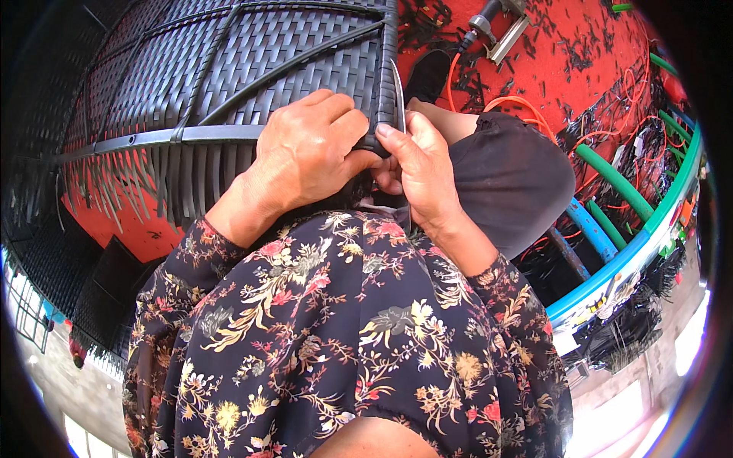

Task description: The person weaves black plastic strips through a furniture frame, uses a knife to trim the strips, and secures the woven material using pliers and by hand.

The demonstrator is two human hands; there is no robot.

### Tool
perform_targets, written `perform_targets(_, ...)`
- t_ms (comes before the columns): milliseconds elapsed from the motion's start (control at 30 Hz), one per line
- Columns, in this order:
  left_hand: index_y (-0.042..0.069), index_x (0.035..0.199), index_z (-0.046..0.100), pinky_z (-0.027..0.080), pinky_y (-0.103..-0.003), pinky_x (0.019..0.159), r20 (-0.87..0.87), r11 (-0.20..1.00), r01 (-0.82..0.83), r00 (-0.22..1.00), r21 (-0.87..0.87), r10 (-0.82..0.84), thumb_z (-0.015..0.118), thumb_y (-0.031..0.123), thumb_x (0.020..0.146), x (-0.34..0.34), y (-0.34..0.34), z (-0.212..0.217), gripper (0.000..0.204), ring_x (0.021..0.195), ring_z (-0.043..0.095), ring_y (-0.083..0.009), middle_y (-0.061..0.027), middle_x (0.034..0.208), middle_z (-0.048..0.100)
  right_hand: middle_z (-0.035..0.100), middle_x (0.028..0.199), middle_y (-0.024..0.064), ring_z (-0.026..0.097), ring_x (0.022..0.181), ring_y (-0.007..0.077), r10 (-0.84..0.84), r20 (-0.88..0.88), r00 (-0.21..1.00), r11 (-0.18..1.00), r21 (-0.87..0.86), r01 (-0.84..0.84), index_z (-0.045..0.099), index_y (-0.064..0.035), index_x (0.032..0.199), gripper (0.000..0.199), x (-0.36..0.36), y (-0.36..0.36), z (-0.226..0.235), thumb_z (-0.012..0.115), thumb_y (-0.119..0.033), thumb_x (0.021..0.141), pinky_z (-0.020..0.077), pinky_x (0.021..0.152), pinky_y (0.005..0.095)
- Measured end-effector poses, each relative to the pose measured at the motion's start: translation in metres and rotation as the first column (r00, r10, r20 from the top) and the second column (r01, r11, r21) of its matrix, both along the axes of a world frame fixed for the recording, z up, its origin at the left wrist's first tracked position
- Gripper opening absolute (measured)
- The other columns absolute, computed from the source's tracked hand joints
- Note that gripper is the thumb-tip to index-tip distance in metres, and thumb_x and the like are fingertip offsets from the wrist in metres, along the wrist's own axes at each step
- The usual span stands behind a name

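A dark grey woven wicker panel (298, 84) on a metal frame fills the upper left, in front of me. Its lower frame bar (214, 133) has a row of loose strip ends (164, 183) hanging beneath it. At the panel's near right corner, my left hand (313, 145) is closed, its fingers curled over the bar and its thumb pressed beside the corner. My right hand (422, 164) pinches at the same corner, thumb on the strip-wrapped edge. A flat plastic strip (398, 95) rises from between its fingers. The fingertips of both hands are partly hidden.
Black strip scraps lie over the red floor covering (534, 76). A power tool (481, 27) with an orange cord (527, 107) is at the upper right. My bent knee (527, 179) is right of the panel. Green and blue tubes (615, 179) stand inside a rounded rim at far right.
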State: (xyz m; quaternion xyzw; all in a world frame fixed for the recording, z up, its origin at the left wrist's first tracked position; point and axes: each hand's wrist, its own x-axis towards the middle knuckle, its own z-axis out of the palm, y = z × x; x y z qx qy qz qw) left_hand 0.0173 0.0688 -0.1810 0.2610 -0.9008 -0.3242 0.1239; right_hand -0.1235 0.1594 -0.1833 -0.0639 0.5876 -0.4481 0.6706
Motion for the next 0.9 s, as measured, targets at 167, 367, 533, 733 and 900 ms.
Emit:
perform_targets(167, 0.005, 0.081, 0.057, 0.048, -0.036, 0.062, -0.059, 0.995, 0.033, 0.998, -0.094, -0.038, 0.074, 0.021, 0.059, 0.002, 0.001, 0.003, 0.032, 0.073, 0.056, -0.0253, -0.0069, 0.076, 0.054, 0.053, 0.069, 0.0011, 0.044, 0.042, 0.0049, 0.065, -0.045, 0.997, 0.998, 0.002, -0.065, 0.048, -0.0048, 0.095, 0.022, -0.001, -0.005, -0.001, 0.054, -0.025, 0.088, 0.0284, 0.036, 0.0174)
perform_targets(367, 0.006, 0.078, 0.057, 0.047, -0.035, 0.058, -0.07, 0.971, 0.028, 0.997, -0.238, -0.046, 0.075, 0.026, 0.06, -0.011, -0.01, -0.02, 0.033, 0.07, 0.055, -0.024, -0.0057, 0.072, 0.052, 0.054, 0.062, 0.0045, 0.045, 0.043, 0.0079, 0.158, -0.061, 0.986, 0.986, -0.04, -0.161, 0.05, -0.0002, 0.086, 0.027, -0.027, -0.028, -0.023, 0.054, -0.026, 0.087, 0.0345, 0.039, 0.0214)
perform_targets(533, 0.006, 0.07, 0.055, 0.046, -0.033, 0.055, -0.115, 0.946, 0.09, 0.985, -0.31, -0.132, 0.074, 0.03, 0.063, -0.007, -0.03, -0.04, 0.032, 0.066, 0.054, -0.0242, -0.006, 0.068, 0.051, 0.054, 0.068, 0.0011, 0.045, 0.047, 0.0046, 0.144, -0.252, 0.957, 0.976, -0.125, -0.18, 0.053, -0.0024, 0.096, 0.024, -0.044, -0.039, -0.047, 0.06, -0.022, 0.084, 0.035, 0.04, 0.0188)
perform_targets(733, 0.003, 0.071, 0.056, 0.044, -0.037, 0.054, -0.147, 0.962, 0.193, 0.964, -0.193, -0.223, 0.073, 0.033, 0.066, -0.005, -0.057, 0.016, 0.034, 0.061, 0.053, -0.0283, -0.0088, 0.066, 0.049, 0.056, 0.095, -0.0001, 0.05, 0.061, 0.0029, -0.015, -0.813, 0.582, 0.685, -0.433, -0.586, 0.052, -0.0052, 0.117, 0.05, -0.062, -0.053, -0.034, 0.061, 0.007, 0.069, 0.0425, 0.049, 0.0183)
perform_targets(900, -0.001, 0.078, 0.058, 0.042, -0.032, 0.054, -0.134, 0.957, 0.272, 0.949, -0.103, -0.285, 0.069, 0.032, 0.075, -0.009, -0.1, 0.061, 0.035, 0.059, 0.054, -0.0249, -0.0103, 0.066, 0.053, 0.058, 0.093, 0.0077, 0.06, 0.078, 0.0187, -0.32, -0.902, 0.289, 0.568, -0.427, -0.703, 0.06, -0.0075, 0.102, 0.038, -0.066, -0.096, 0.002, 0.072, -0.01, 0.067, 0.0481, 0.069, 0.0308)
